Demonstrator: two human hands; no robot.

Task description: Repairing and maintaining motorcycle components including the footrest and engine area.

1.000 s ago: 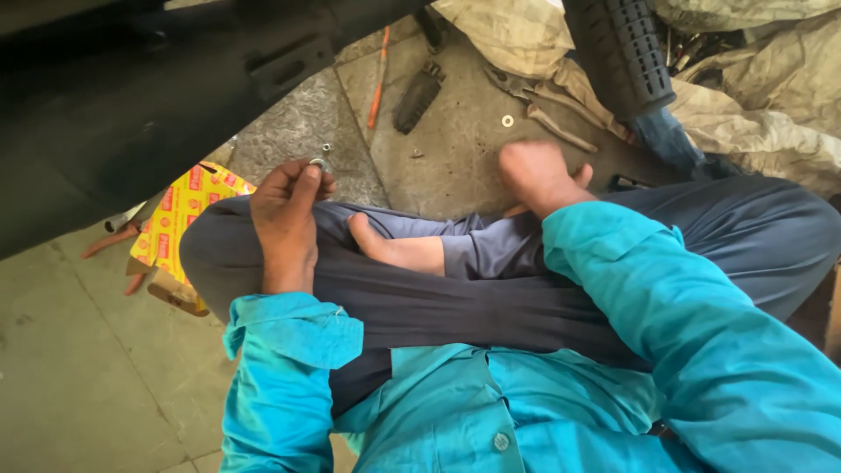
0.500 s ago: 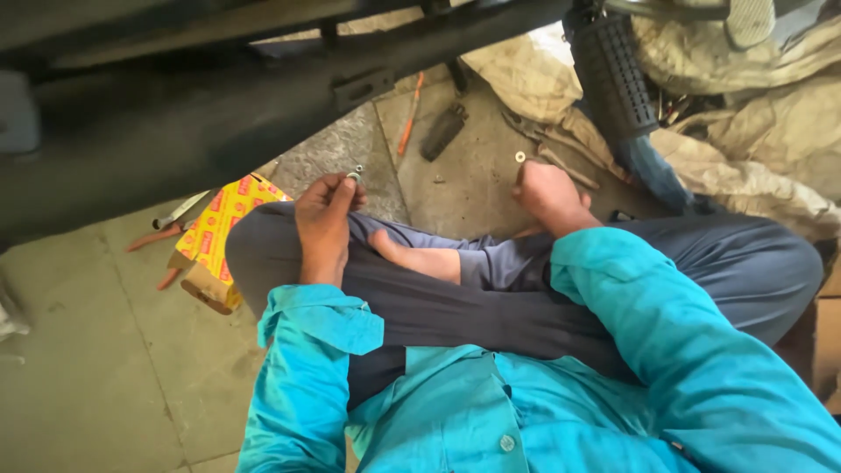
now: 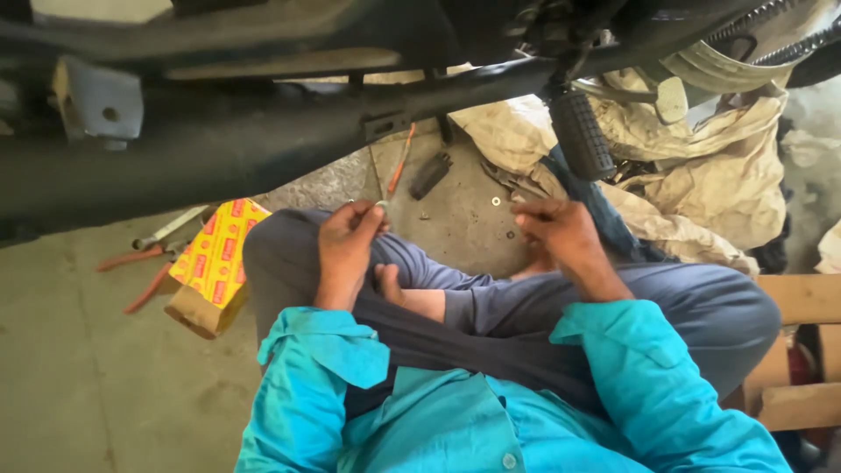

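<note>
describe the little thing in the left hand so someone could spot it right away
Start at the yellow and red carton on the floor, left of the raised knee. Just right of it the left hand rests on that knee, pinching a small pale ring at its fingertips. Unlike the loose washers on the concrete, it is held up off the floor.

yellow-red box [image 3: 216, 254], teal sleeves [image 3: 324, 350]

yellow box [image 3: 217, 254] | red-handled pliers [image 3: 144, 271] | rubber footpeg [image 3: 581, 133] | crumpled cloth [image 3: 710, 166]

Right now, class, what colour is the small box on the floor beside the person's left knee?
The box is yellow with red patches, its end flap plain brown; the head view shows it.
</note>
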